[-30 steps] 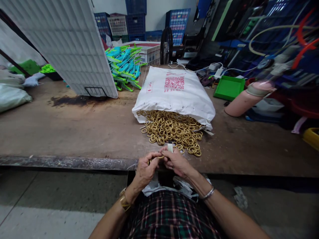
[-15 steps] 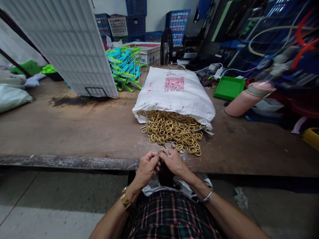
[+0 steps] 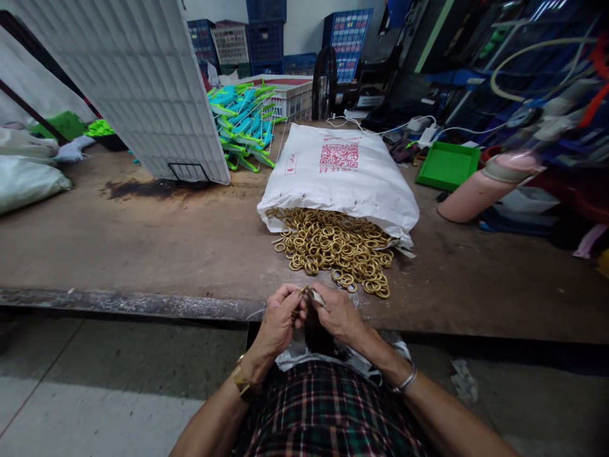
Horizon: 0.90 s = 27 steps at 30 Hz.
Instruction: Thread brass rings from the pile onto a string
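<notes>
- Left hand: grip closed, gold ring pinched at thumb and fingertips, over the near edge of the bench. Most of the ring is hidden by the fingers. More gold shows inside the curled fingers, count can't be told.
- Right hand: grip closed on a small pale tool, just right of the ring. Handle mostly covered by the hand; tip too small to tell, nor can I say if it touches the ring.
- Ring pile: loose gold rings on the bench, just beyond the hands, running back into the open near end of the white sack. Sack hides the rest.
- Sack lies flat, red print on top, lettering too small to read.
- Left: tall white ribbed panel, tilted, top cut off. It partly hides the teal and green plastic pieces.
- Right: green tray, then a leaning pink cylinder. Fittings above it are blurred.
- Far right: yellow item cut off by the frame.
</notes>
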Each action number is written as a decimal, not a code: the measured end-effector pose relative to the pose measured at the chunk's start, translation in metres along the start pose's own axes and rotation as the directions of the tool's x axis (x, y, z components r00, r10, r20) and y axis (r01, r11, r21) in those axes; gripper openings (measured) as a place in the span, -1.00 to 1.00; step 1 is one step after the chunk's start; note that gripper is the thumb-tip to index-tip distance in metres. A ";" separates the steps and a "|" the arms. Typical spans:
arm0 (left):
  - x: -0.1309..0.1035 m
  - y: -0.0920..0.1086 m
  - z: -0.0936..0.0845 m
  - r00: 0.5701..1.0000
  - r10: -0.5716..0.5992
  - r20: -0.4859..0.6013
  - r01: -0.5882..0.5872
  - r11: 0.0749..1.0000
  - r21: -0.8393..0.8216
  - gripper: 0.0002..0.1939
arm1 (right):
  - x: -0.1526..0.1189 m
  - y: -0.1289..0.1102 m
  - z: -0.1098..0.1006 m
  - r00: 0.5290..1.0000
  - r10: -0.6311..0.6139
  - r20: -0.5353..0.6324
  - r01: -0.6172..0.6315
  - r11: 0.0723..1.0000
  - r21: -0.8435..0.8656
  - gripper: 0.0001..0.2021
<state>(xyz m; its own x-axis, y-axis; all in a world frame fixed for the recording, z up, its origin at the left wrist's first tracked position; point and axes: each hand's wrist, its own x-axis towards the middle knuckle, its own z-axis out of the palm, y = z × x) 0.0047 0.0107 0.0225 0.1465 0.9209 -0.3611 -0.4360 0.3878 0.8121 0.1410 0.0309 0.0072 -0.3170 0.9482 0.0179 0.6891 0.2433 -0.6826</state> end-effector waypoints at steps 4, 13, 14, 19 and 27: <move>0.001 -0.003 -0.001 1.000 0.015 -0.018 -0.015 1.000 0.027 -0.70 | -0.004 0.000 0.005 0.998 -0.024 0.064 0.033 0.989 -0.146 -0.77; 0.002 -0.007 -0.003 0.999 0.025 -0.044 -0.023 0.998 0.053 -0.71 | -0.003 -0.007 0.003 0.998 0.034 0.056 -0.016 0.953 -0.302 -0.73; 0.002 -0.007 -0.003 0.999 0.028 -0.045 -0.026 0.998 0.057 -0.71 | -0.003 -0.007 0.003 0.998 0.039 0.056 -0.020 0.951 -0.309 -0.72; 0.003 -0.012 -0.005 0.997 0.051 -0.055 -0.046 0.994 0.099 -0.70 | -0.004 -0.010 0.004 0.997 0.061 0.050 -0.041 0.940 -0.340 -0.72; -0.015 -0.001 0.001 0.989 0.061 0.131 -0.069 0.996 0.060 -0.75 | 0.008 0.000 -0.004 0.981 0.189 0.047 -0.145 0.871 -0.469 -0.76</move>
<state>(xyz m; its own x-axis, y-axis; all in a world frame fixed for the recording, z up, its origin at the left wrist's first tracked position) 0.0040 -0.0039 0.0274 0.2350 0.9399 -0.2477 -0.3915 0.3248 0.8610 0.1408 0.0387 0.0101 -0.2113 0.9665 -0.1455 0.9520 0.1698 -0.2545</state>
